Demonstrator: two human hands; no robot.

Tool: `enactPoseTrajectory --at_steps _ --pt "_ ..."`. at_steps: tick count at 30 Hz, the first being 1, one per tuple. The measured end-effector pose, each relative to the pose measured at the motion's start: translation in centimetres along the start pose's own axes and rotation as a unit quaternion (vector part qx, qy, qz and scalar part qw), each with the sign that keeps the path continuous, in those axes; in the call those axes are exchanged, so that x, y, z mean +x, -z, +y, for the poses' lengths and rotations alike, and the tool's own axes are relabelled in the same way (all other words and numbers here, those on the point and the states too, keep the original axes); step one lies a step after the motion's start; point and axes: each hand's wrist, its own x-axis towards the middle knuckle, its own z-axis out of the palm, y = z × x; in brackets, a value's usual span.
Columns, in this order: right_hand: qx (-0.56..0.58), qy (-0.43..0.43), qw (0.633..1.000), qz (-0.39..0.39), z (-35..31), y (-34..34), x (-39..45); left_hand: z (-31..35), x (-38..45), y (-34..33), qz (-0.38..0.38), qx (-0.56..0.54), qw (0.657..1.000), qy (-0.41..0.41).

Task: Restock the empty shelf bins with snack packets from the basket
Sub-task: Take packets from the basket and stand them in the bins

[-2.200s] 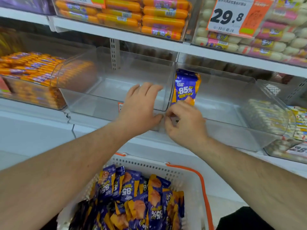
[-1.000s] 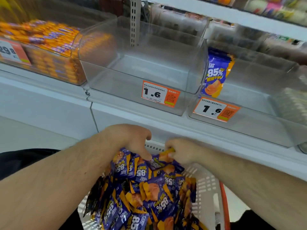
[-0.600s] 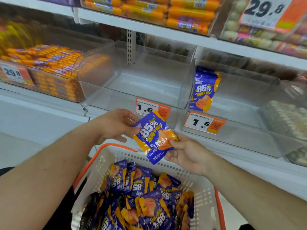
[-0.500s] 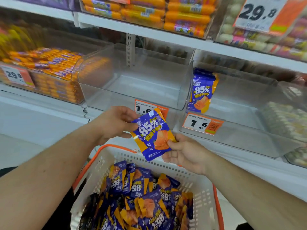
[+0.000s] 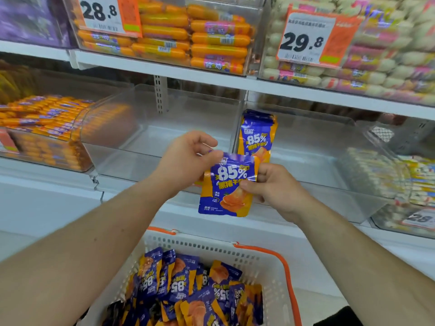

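Purple packet (image 5: 227,184) — both hands pinching.

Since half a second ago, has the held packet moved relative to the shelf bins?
Yes. The packet has gone up and right: it now overlaps the standing packet in the right bin.

A glossy foil packet (image 5: 229,184) is seen above the perforated white plastic basket (image 5: 266,262), which is rimmed in smooth orange. Higher still, clear glossy plastic bins (image 5: 164,147) are carried on a matt white shelf (image 5: 47,208).
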Motion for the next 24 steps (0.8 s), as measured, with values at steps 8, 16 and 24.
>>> enactPoseTrajectory --at_steps 8,16,24 --pt "0.037 0.059 0.978 0.196 -2.9 6.6 1.4 -2.9 2.9 -3.1 -0.046 0.316 0.948 -0.004" --pt "-0.067 -0.112 0.969 0.209 -1.8 9.8 7.9 -4.4 2.7 -4.0 -0.023 0.591 0.798 -0.119" --pt "-0.199 -0.124 0.948 0.214 0.6 7.5 12.9 -5.0 2.9 -4.3 -0.012 0.614 0.779 -0.127"
